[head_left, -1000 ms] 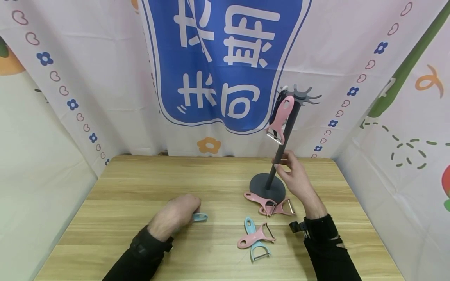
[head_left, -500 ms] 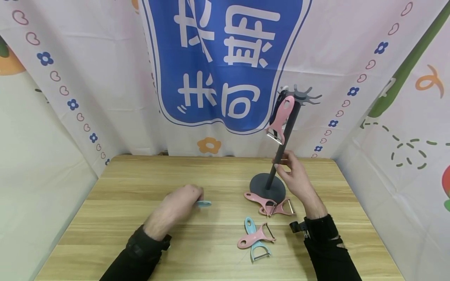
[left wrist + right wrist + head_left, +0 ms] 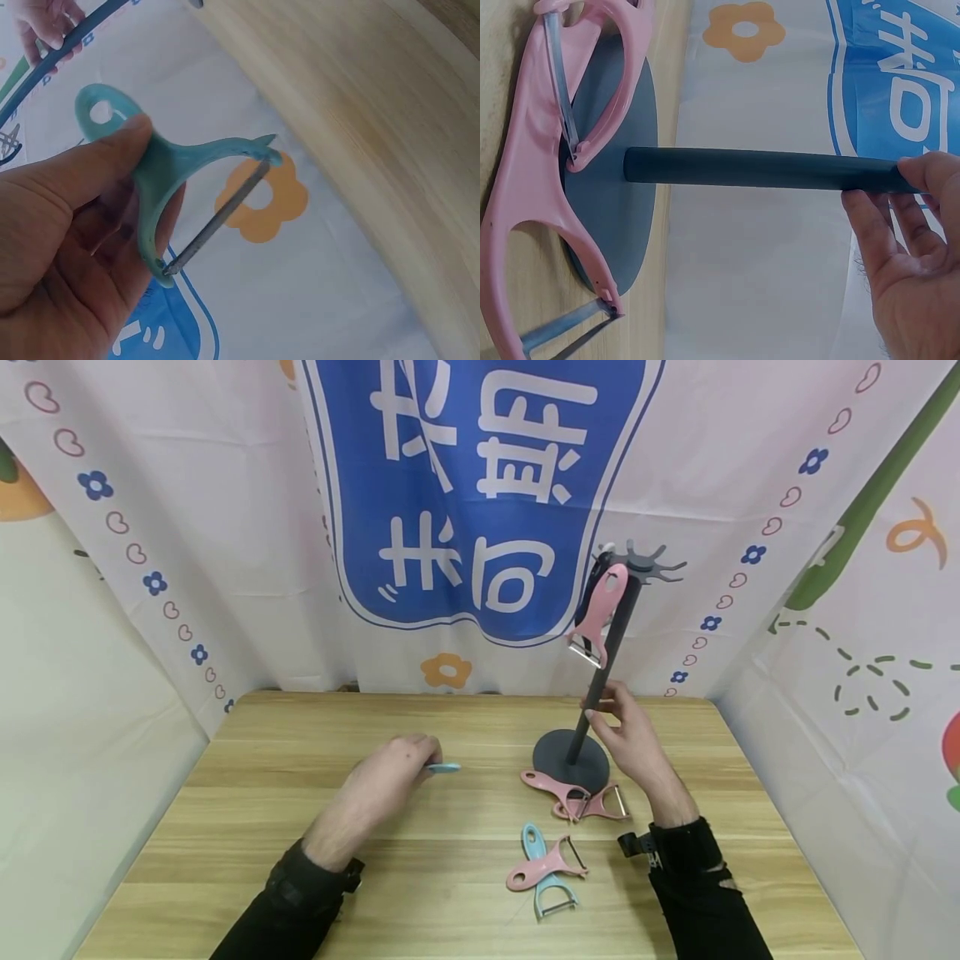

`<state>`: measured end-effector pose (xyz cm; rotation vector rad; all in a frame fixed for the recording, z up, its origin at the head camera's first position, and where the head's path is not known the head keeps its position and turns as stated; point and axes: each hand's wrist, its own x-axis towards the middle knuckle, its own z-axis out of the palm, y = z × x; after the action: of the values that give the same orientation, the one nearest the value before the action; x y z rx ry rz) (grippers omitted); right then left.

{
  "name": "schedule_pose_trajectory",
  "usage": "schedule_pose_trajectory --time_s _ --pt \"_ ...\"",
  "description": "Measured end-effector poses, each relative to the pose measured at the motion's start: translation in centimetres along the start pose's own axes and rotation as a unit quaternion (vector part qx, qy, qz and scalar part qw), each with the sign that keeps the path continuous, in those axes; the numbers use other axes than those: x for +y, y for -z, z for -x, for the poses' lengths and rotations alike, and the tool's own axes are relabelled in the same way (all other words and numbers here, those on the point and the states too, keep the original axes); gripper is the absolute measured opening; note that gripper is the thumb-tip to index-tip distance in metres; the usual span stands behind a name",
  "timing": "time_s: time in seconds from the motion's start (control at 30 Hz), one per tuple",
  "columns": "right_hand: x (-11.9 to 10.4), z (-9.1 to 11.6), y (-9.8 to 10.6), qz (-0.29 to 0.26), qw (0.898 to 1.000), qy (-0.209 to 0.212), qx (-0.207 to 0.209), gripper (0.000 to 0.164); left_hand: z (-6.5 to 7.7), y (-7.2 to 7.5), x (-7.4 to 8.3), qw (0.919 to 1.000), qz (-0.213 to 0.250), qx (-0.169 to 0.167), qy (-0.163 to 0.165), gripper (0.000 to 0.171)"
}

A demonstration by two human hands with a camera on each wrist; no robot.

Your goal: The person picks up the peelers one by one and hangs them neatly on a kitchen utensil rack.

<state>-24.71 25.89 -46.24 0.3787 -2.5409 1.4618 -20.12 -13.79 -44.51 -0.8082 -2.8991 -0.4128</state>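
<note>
So the left hand [image 3: 386,772] has a light-blue peeler [image 3: 156,169] pinched between thumb and fingers, held up over the wooden table [image 3: 300,739], a bit left of its middle and closer to the far edge. The right hand [image 3: 633,742] has thumb and fingers round the pole of a dark stand [image 3: 619,631] near the far right corner. One pink peeler [image 3: 604,602] hangs up top, and two pink peelers [image 3: 550,783] lie overlapped at the base.
</note>
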Motion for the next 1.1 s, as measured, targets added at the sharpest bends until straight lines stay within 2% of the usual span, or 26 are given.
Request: schedule_pose_trajectory --time_s 0.27,0.63,0.8,1.1 --pt "0.0 0.0 -0.1 0.012 1.000 0.002 0.010 0.043 -0.1 0.1 0.1 0.9988 0.020 0.045 -0.010 0.012" --pt "-0.3 0.0 -0.7 0.026 0.998 0.011 0.050 0.047 -0.3 0.3 0.2 0.9955 0.051 0.074 -0.030 0.013" --pt "-0.4 -0.1 -0.7 0.030 0.998 0.003 0.048 0.048 -0.6 0.6 0.6 0.9914 0.098 0.083 -0.024 0.013" --pt "-0.3 -0.1 -0.7 0.032 0.998 0.001 0.047 0.049 -1.6 1.3 1.8 0.9770 0.196 0.084 -0.001 0.014"
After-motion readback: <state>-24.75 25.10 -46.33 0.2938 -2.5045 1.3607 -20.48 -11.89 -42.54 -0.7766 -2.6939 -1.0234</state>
